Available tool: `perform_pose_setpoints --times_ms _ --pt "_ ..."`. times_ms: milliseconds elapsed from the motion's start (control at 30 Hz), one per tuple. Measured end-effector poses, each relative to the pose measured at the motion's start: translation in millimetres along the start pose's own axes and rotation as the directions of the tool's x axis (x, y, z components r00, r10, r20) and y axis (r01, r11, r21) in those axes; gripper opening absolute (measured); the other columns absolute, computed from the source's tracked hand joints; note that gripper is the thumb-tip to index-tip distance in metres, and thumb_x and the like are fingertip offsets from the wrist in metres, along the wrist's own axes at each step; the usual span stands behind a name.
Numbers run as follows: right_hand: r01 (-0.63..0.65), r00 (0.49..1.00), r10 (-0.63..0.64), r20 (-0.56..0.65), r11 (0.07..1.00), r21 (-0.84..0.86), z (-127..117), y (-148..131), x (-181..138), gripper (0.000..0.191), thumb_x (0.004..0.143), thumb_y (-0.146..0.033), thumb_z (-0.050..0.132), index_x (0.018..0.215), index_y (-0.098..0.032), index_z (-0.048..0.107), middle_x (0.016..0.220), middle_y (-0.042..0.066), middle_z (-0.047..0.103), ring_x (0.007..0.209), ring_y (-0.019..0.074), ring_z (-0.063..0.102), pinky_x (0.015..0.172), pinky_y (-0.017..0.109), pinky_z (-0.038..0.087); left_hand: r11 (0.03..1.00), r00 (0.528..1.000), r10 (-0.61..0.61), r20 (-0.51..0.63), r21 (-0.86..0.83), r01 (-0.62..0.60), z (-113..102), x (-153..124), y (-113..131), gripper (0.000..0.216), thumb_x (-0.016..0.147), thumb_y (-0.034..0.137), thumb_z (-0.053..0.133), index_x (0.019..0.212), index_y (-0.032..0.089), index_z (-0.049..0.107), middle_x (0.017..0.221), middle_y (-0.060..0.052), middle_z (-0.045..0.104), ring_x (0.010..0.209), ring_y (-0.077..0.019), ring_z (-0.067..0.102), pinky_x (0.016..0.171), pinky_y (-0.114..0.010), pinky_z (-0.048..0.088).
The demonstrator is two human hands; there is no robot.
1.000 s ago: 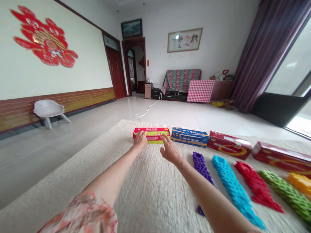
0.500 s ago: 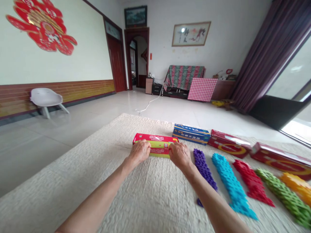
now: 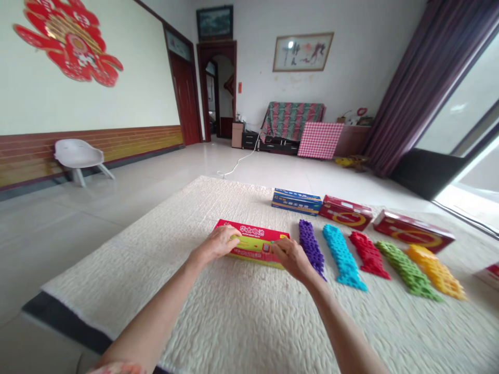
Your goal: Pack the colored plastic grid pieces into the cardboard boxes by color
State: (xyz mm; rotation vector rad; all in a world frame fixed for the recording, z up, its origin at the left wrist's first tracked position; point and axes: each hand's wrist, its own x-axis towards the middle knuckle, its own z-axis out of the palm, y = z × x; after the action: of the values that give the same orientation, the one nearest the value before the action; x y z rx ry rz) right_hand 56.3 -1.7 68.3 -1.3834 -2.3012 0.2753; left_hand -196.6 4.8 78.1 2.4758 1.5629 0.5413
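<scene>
A red and yellow-green battery box (image 3: pixel 253 245) lies lengthwise across the cream quilted cover (image 3: pixel 234 317) in front of me. My left hand (image 3: pixel 220 240) is closed over its left end, thumb along the upper edge. At the right end, my right hand (image 3: pixel 291 254) grips the box with bent fingers. Just right of that hand is a purple openwork strip (image 3: pixel 311 246). Beside it lie similar strips in blue (image 3: pixel 343 257), red (image 3: pixel 368 253), green (image 3: pixel 407 270) and yellow (image 3: pixel 435 271). My palms hide both ends of the box.
Behind the strips stand a blue box (image 3: pixel 296 202) and two dark red boxes, one (image 3: pixel 346 213) touching or nearly touching it, the other (image 3: pixel 413 229) farther right. Another red box (image 3: pixel 491 275) is cut off at the right edge. A white chair (image 3: pixel 80 156) stands on the tiled floor.
My view has shifted, bringing in the cover's near left edge and more of the right side. Both hands stay on the battery box, which now sits slightly lower in view and tilted.
</scene>
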Motion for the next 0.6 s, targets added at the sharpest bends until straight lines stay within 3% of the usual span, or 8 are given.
perform_pose_setpoints --times_ms 67,133,267,433,600 --pt "-0.061 0.998 0.061 0.000 0.998 -0.031 -2.2 -2.6 3.6 0.031 0.090 -0.026 0.045 0.073 -0.017 0.069 0.077 0.005 0.067 0.077 0.0166 0.061 0.072 0.026 0.041 0.998 0.999 -0.036 0.003 0.059 0.036 -2.0 5.9 -1.7 0.033 0.077 0.012 0.050 0.105 0.020 0.066 0.109 -0.006 0.066 0.103 -0.0185 0.059 0.095 -0.029 0.043" --pt "-0.101 0.995 0.102 0.018 0.994 -0.053 -6.1 -5.3 7.3 0.021 0.086 -0.029 0.053 0.090 -0.019 0.071 0.097 0.007 0.068 0.090 0.0205 0.060 0.077 0.029 0.042 0.994 0.998 -0.051 0.024 0.096 0.048 -4.1 9.8 -2.1 0.038 0.073 0.010 0.055 0.108 0.020 0.064 0.115 -0.007 0.063 0.110 -0.0205 0.056 0.098 -0.030 0.041" --pt "-0.133 0.980 0.147 0.136 0.985 -0.108 -16.7 -10.1 18.1 0.039 0.071 -0.036 0.069 0.108 -0.025 0.066 0.121 0.009 0.059 0.107 0.0293 0.054 0.081 0.038 0.043 0.988 0.994 -0.068 0.082 0.147 0.055 -8.7 13.0 1.7 0.040 0.067 0.014 0.064 0.105 0.024 0.063 0.113 -0.006 0.060 0.114 -0.0245 0.051 0.097 -0.035 0.042" --pt "-0.102 0.957 0.141 0.255 0.982 -0.162 -23.3 -12.3 37.5 0.058 0.060 -0.036 0.077 0.114 -0.023 0.060 0.126 0.012 0.052 0.116 0.0326 0.045 0.085 0.044 0.042 0.974 0.983 -0.130 0.127 0.202 0.102 -13.0 17.7 5.2 0.044 0.061 0.023 0.071 0.103 0.026 0.060 0.112 -0.008 0.053 0.115 -0.0336 0.045 0.091 -0.048 0.043" --pt "-0.065 0.932 0.121 0.341 0.983 -0.171 -23.3 -5.0 50.2 0.065 0.058 -0.030 0.078 0.117 -0.020 0.053 0.116 0.010 0.057 0.107 0.0252 0.053 0.086 0.034 0.043 0.977 0.975 -0.146 0.167 0.180 0.116 -10.5 20.7 -1.8 0.063 0.059 0.031 0.075 0.117 0.030 0.051 0.115 -0.008 0.049 0.114 -0.0318 0.045 0.088 -0.041 0.045"
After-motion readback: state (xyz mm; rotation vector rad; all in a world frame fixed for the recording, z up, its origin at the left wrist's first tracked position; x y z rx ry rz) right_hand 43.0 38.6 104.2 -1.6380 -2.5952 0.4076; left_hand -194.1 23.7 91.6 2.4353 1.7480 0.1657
